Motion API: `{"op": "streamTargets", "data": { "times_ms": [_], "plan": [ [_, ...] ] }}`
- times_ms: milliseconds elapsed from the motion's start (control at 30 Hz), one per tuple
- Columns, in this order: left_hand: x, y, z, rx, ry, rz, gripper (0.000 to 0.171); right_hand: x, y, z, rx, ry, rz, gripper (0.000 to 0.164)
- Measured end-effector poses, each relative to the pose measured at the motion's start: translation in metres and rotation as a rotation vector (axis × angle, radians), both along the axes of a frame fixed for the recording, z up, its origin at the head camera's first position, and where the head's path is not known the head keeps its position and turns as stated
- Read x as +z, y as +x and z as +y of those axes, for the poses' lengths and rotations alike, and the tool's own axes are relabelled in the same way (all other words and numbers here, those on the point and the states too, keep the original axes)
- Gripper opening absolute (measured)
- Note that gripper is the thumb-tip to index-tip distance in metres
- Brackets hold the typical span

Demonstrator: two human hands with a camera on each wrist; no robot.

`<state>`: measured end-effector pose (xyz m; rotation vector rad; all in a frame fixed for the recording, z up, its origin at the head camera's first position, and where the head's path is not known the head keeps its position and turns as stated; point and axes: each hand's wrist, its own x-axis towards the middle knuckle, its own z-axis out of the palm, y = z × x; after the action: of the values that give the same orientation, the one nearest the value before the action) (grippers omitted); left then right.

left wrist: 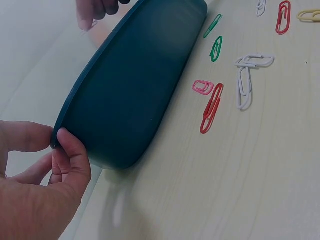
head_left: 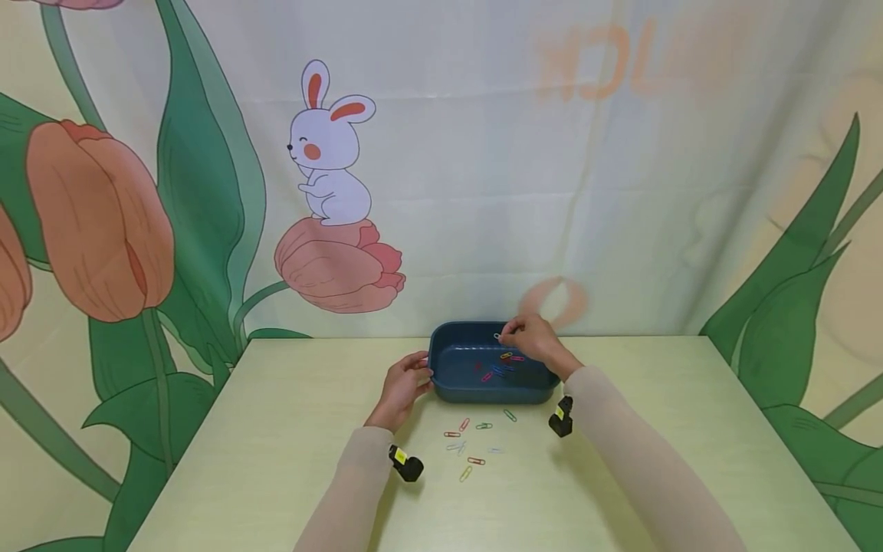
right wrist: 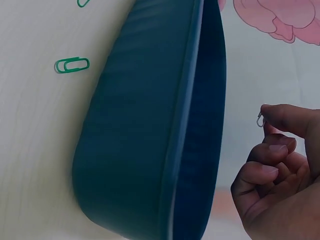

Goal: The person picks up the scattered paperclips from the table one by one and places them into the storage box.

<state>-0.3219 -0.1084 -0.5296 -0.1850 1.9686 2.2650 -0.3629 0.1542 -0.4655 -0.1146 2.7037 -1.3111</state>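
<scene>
Bin point(head_left: 493, 395), head view: dark blue, on the bench point(head_left: 276, 460), coloured clips point(head_left: 499, 369) lying inside. Left hand point(head_left: 402, 387) grips its left end; right hand point(head_left: 538, 341) pinches a pale paper clip point(head_left: 497, 336) over the bin's far side. 9 loose clips point(head_left: 484, 425) lie in front of the bin.

Left wrist view: thumb and fingers clasp the bin's rim; wall appears smooth, probably light, fairly stiff plastic, apt to slide if unheld.

Right wrist view: paper clip apart from the bin's rim, held at the fingertips, other fingers curled. Judged very light, springy, slippery; best taken by 1 rounded end. Breakage risk appears low.
</scene>
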Motion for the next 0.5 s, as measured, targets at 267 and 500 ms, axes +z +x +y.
{"op": "streamTargets", "data": {
  "times_ms": [267,500],
  "plan": [
    [0.012,0.006,-0.002,-0.044,-0.005,-0.006,0.048,-0.006,-0.001,-0.003,-0.013,0.038,0.012,0.011],
    [-0.001,0.000,-0.001,-0.018,0.015,0.017,0.046,-0.006,-0.001,-0.003,0.019,0.001,-0.021,0.032]
  ]
}}
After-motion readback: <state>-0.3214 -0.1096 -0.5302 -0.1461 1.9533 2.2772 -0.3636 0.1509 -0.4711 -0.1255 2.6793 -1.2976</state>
